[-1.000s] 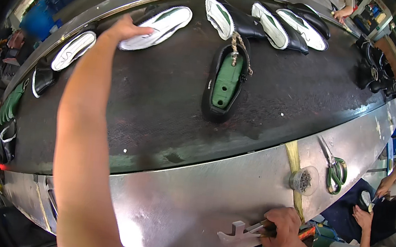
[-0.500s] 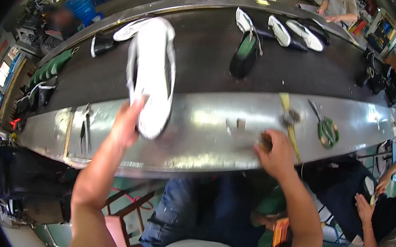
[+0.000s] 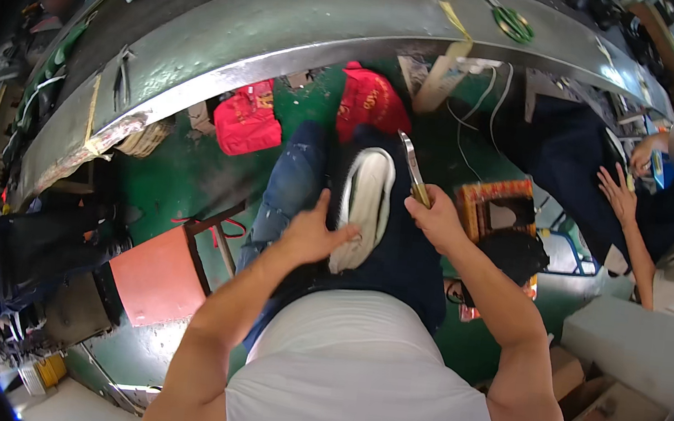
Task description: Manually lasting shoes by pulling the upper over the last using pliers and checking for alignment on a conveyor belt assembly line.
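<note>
view now tips down to the lap; half a second ago it takes in the whole bench. the elongated, white-soled shoe (image 3: 366, 197), then raised in the left hand (image 3: 314, 237) over the grey steel bench edge (image 3: 231, 47), now lies sole up on the person's dark-trousered thigh, clear of the bench. left hand: thumb laid over the near end of the sole, index finger extended along its left side; cannot tell whether the other fingers grip. right hand (image 3: 433, 221): closed on the yellowish grip of a slender steel hand tool (image 3: 414, 168), its metal head up, just right of the shoe and apart from it. earlier, this hand is at the tool over the bench edge. the green-handled metal scissors (image 3: 511, 23) remain on the bench, now near the upper border. two bright red cloth-like bundles (image 3: 250, 117) are newly in view on the green floor (image 3: 155, 179).
</note>
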The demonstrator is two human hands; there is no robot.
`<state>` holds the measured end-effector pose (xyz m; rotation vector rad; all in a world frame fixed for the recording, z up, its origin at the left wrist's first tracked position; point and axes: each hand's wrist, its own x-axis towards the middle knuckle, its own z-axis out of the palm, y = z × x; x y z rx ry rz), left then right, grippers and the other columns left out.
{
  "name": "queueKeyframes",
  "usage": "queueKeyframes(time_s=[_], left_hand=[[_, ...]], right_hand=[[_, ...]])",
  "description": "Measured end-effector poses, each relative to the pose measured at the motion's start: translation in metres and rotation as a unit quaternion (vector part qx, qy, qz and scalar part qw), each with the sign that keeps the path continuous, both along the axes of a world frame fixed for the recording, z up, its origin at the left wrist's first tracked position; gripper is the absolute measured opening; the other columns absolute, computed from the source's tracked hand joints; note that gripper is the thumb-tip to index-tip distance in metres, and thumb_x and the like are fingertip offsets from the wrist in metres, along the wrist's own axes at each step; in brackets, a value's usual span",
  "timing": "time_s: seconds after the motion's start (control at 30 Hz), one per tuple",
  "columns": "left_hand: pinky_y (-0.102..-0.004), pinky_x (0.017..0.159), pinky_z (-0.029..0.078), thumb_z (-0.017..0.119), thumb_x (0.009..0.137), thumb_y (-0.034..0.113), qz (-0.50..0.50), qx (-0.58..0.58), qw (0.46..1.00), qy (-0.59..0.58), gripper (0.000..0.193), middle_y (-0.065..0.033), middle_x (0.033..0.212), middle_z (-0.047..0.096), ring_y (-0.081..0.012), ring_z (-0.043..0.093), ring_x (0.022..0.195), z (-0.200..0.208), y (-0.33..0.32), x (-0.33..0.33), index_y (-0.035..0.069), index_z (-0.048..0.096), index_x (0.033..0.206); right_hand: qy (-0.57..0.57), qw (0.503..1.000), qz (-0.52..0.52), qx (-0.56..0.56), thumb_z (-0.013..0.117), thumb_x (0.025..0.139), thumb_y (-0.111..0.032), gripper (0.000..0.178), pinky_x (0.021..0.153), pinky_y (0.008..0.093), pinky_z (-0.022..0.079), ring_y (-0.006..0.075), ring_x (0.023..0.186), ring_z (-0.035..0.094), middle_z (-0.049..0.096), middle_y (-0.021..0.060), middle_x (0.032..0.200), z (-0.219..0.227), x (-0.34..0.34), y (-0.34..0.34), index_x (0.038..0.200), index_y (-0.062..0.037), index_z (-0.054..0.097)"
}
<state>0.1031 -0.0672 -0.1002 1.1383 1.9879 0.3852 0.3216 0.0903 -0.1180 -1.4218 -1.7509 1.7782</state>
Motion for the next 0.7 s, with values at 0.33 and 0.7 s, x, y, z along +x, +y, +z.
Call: queueKeyframes(time_s=[0.33,0.7], left_hand=[[-0.0368,0.101,0.045,0.077,0.083,0.037,0.076,0.214,0.943,-0.243,0.073,-0.0144,0.131,0.059,-0.0246,0.056,0.122,-0.051,0.109,-0.053,0.003,0.047,0.140],[-0.0376,0.118,0.018,0.050,0.102,0.025,0.011,0.366,0.877,-0.310,0.061,-0.0172,0.150,0.035,-0.0267,0.028,0.142,0.021,0.034,-0.038,0.004,0.024,0.152]], right_hand=[[-0.001,0.994,0.099,-0.039,0.060,0.094,-0.018,0.024,0.068,0.0283,0.051,0.0123,0.072,0.062,0.067,0.0064,0.086,0.056,0.013,-0.047,0.108,0.0008,0.058],[0.064,0.959,0.242,-0.136,0.057,0.099,-0.016,0.033,0.072,0.0279,0.051,0.0108,0.082,0.058,0.065,0.0069,0.103,0.085,-0.003,-0.055,0.128,0.0006,0.055]])
